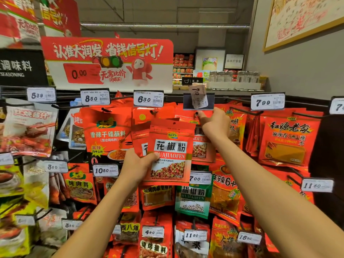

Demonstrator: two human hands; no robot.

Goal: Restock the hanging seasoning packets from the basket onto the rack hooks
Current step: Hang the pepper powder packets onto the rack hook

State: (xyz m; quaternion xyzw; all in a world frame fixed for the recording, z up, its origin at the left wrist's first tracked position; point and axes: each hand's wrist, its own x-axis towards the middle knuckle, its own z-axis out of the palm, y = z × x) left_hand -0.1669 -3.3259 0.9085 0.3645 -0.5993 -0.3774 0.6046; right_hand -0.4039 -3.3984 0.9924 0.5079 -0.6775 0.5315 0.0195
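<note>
Your left hand point(138, 165) grips a small stack of red seasoning packets point(170, 153) at centre frame, thumb across the front one, while at one o'clock beyond them your right hand point(216, 121) pinches the hook point(196, 113) under the skewed price tag point(198, 96), packets hanging behind.

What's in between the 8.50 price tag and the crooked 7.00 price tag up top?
In the head view, the white 6.30 price tag sits between the white 8.50 price tag and the tilted white 7.00 price tag.
</note>
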